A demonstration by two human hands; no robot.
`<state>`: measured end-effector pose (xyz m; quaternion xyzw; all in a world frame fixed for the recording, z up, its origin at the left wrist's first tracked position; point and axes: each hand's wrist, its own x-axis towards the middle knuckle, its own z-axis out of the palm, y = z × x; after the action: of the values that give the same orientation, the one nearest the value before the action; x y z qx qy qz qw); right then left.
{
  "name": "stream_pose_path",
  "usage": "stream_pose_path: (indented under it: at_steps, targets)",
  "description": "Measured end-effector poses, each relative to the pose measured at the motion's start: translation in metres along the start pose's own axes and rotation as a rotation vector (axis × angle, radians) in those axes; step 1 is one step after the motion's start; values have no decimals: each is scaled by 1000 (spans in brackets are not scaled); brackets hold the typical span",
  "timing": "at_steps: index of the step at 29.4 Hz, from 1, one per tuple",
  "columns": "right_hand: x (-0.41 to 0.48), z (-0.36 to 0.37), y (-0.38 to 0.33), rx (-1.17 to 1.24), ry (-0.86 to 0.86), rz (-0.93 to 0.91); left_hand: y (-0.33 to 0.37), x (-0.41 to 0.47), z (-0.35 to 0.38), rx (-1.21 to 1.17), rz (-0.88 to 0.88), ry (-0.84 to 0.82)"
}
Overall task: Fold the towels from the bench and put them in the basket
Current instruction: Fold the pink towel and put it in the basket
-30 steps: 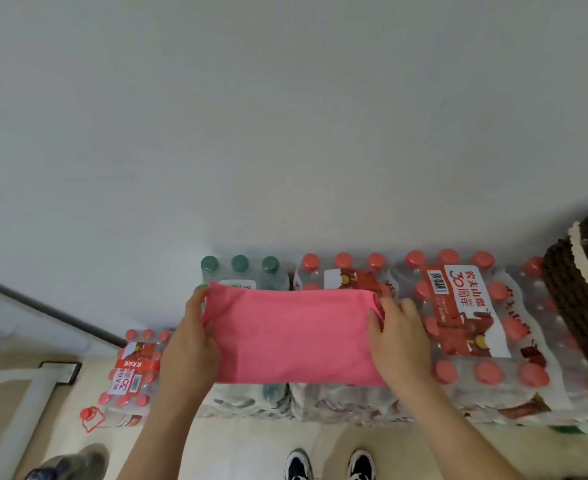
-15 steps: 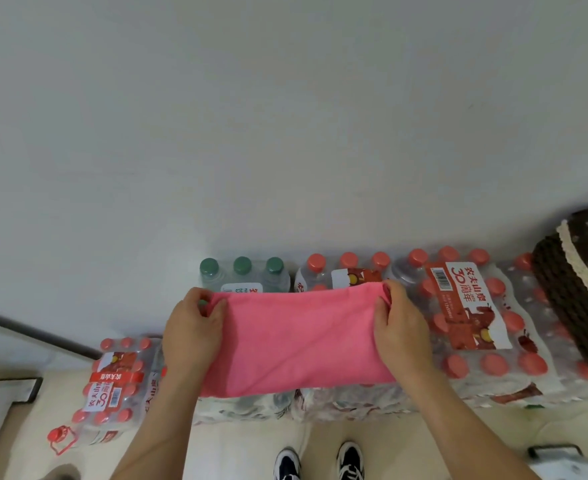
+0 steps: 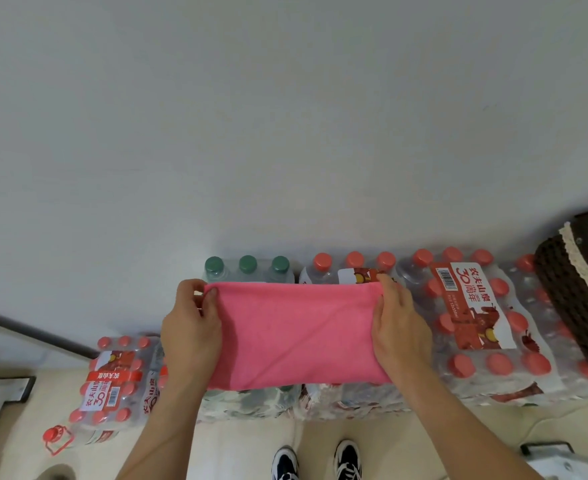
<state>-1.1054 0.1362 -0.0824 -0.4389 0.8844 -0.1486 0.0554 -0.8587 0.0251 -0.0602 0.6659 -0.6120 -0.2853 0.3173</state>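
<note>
A pink towel (image 3: 296, 336), folded into a wide rectangle, lies on top of the shrink-wrapped packs of water bottles (image 3: 472, 327) that serve as the bench. My left hand (image 3: 190, 327) pinches its far left corner between thumb and fingers. My right hand (image 3: 398, 329) grips its right edge, fingertips at the far right corner. A dark woven basket (image 3: 576, 299) with a cream trim stands on the packs at the far right, with something pink just showing inside it.
A white wall rises directly behind the bottle packs. A lower pack of red-capped bottles (image 3: 112, 386) sits on the floor at the left, with a single bottle (image 3: 59, 439) beside it. My shoes (image 3: 317, 459) stand on the pale floor below the towel.
My hands have slid up to the towel's far corners and taken hold of them. The view has shifted a little to the left and back.
</note>
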Motion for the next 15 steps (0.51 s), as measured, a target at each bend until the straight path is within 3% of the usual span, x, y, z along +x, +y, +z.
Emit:
stream_pose_path:
  at_steps: [7,12,15]
  targets:
    - [3,0,1,-102,-16,-14,-10,5,9,361,110,-74]
    - [-1,-7,3,-111,1,47,2,-5,6,370,81,-84]
    - [-5,-15,-4,-108,90,-54,3,-19,-5,437,87,-119]
